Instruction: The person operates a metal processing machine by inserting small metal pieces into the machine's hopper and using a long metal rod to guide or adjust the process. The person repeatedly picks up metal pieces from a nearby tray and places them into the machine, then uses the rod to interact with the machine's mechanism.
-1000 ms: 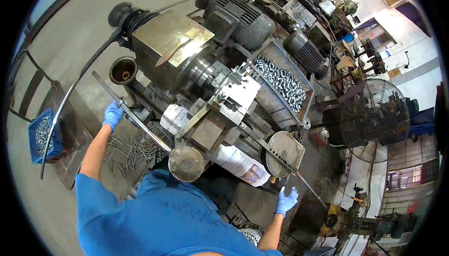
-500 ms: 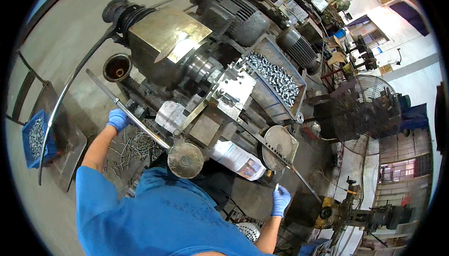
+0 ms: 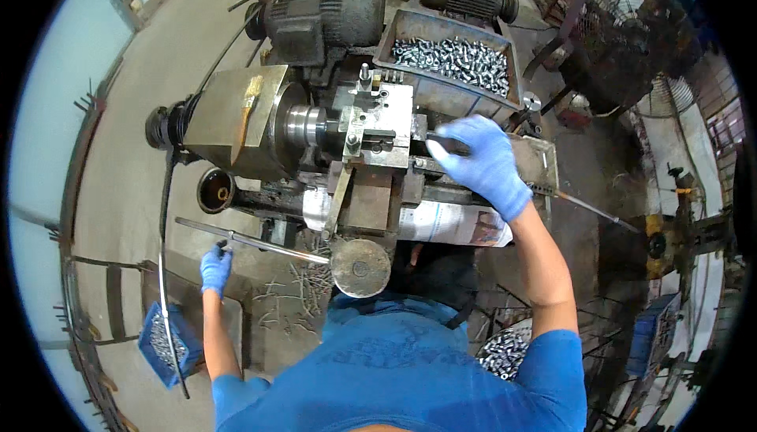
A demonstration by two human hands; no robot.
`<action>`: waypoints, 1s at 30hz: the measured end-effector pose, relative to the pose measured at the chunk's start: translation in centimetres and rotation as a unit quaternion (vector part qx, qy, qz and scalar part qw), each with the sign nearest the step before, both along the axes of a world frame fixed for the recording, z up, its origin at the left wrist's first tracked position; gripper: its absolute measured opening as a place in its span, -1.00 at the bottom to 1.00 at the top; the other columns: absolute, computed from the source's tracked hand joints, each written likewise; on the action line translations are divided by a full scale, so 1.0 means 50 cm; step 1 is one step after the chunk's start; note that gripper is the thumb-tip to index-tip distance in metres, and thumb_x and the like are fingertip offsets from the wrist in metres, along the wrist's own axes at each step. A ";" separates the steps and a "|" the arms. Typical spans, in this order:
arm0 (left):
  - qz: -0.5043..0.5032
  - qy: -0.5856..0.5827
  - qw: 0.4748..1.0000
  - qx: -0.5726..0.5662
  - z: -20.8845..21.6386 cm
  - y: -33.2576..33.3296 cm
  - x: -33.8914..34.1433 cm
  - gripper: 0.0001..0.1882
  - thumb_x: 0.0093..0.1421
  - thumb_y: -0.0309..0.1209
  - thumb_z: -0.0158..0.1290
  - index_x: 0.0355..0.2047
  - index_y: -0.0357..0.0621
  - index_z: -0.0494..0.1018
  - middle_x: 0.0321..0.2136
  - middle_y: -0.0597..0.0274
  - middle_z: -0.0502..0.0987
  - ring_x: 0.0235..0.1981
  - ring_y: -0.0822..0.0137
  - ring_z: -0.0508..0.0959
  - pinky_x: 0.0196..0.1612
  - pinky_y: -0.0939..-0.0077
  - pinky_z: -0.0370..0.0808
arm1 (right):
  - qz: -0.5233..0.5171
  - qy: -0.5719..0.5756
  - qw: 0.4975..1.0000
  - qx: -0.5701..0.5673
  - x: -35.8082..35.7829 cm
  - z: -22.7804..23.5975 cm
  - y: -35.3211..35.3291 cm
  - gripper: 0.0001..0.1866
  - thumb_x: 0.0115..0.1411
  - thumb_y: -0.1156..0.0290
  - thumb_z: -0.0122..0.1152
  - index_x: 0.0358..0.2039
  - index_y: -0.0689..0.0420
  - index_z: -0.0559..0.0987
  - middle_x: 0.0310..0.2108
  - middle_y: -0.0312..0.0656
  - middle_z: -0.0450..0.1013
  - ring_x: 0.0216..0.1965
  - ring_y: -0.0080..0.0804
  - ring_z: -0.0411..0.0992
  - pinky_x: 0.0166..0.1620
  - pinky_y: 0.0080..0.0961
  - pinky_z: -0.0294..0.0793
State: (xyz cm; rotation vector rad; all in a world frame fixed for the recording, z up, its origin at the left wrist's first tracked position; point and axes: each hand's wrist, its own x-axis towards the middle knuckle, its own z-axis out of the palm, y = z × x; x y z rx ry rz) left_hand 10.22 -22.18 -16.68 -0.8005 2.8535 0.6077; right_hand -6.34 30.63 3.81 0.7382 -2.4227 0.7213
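Observation:
My left hand (image 3: 214, 269), in a blue glove with dark fingertips, is just below a long metal lever rod (image 3: 272, 248), fingers loosely apart. The rod runs to a round metal disc (image 3: 360, 268) in front of me. My right hand (image 3: 487, 165), also gloved, is raised at the right of the machine's steel tool block (image 3: 390, 116). Its thumb and curled fingers come close together; whatever lies between them is too dark and blurred to name. Left of the block is a shiny round spindle (image 3: 306, 126).
A grey bin (image 3: 441, 85) of small metal parts stands behind the machine. A blue crate (image 3: 185, 349) of parts is low left; more metal parts (image 3: 505, 353) lie right of my body. Electric motors (image 3: 323, 18) and a large fan (image 3: 611, 37) stand farther back. Thin rods (image 3: 288, 298) litter the floor.
My right hand has come up from low right to beside the tool block. My left hand has dropped slightly away from the lever rod. The view has turned, levelling the machine.

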 end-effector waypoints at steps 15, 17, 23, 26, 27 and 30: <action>0.286 0.154 0.920 -0.218 0.157 -0.085 0.224 -0.28 0.24 0.15 -0.40 -0.43 -0.27 0.52 -0.48 -0.17 0.52 -0.46 -0.05 0.50 -0.35 0.13 0.37 | -0.005 -0.274 0.903 0.332 -0.086 0.027 -0.328 -0.33 -0.03 -0.23 -0.02 -0.18 0.11 0.58 -0.17 -0.08 0.48 0.02 -0.02 0.30 0.16 0.13 -0.07; 0.291 0.164 0.916 -0.224 0.160 -0.066 0.214 -0.24 0.23 0.18 -0.43 -0.45 -0.26 0.53 -0.51 -0.16 0.51 -0.46 -0.08 0.49 -0.35 0.12 0.37 | -0.001 -0.282 0.892 0.354 -0.092 0.030 -0.338 -0.35 -0.03 -0.20 0.01 -0.15 0.10 0.56 -0.13 -0.09 0.47 0.07 -0.02 0.26 0.19 0.18 -0.14; 0.310 0.127 0.906 -0.258 0.135 -0.217 0.223 -0.24 0.24 0.16 -0.38 -0.51 -0.36 0.48 -0.55 -0.19 0.48 -0.49 -0.12 0.45 -0.35 0.10 0.34 | 0.051 -0.234 0.911 0.334 -0.098 -0.012 -0.345 -0.37 0.00 -0.22 -0.04 -0.28 0.12 0.61 -0.30 -0.06 0.51 -0.09 0.00 0.35 0.12 0.16 0.03; 0.309 0.147 0.918 -0.202 0.136 -0.180 0.210 -0.27 0.25 0.12 -0.37 -0.56 -0.35 0.45 -0.58 -0.15 0.48 -0.54 -0.09 0.44 -0.38 0.12 0.32 | 0.048 -0.260 0.903 0.340 -0.100 -0.007 -0.347 -0.38 -0.02 -0.16 0.04 -0.19 0.12 0.57 -0.17 -0.05 0.47 0.01 -0.01 0.31 0.15 0.16 0.00; 0.311 0.156 0.915 -0.203 0.133 -0.150 0.207 -0.28 0.25 0.11 -0.36 -0.57 -0.35 0.45 -0.60 -0.12 0.47 -0.57 -0.05 0.43 -0.40 0.13 0.32 | 0.047 -0.256 0.907 0.332 -0.105 -0.011 -0.348 -0.39 -0.03 -0.16 0.05 -0.21 0.13 0.58 -0.17 -0.05 0.47 -0.01 -0.01 0.33 0.14 0.16 0.02; 0.288 0.222 0.930 -0.056 0.141 -0.116 0.228 -0.31 0.25 0.10 -0.31 -0.59 -0.33 0.45 -0.66 -0.03 0.45 -0.64 0.09 0.38 -0.46 0.21 0.29 | 0.058 -0.244 0.911 0.327 -0.108 -0.016 -0.348 -0.42 -0.02 -0.14 0.06 -0.21 0.10 0.58 -0.19 -0.08 0.48 -0.05 -0.05 0.35 0.11 0.11 0.08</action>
